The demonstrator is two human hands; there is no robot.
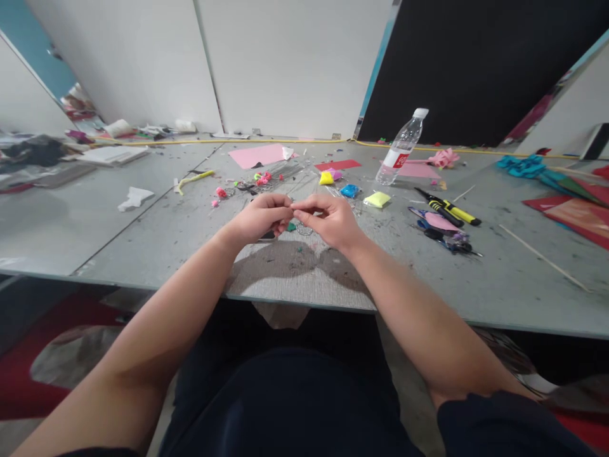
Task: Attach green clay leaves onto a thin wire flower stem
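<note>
"How are the hands posed?"

"The left hand (264, 217) and right hand (332, 220) meet at the fingertips over the table's near part, wrists apart. Each presses thumb and forefinger together; I can't tell what they pinch, if anything."

"And the green piece (291, 226)?"

"Just nearer than the fingertips; whether held or lying down, I can't tell."

"The surface?"

"A grey, scuffed table (166, 247), scattered with scraps. A bottle (402, 152) stands to the far right, and a black-and-yellow tool (447, 208) lies nearer."

"Beyond it?"

"White panels (295, 63), with a black one (476, 63) at right."
</note>
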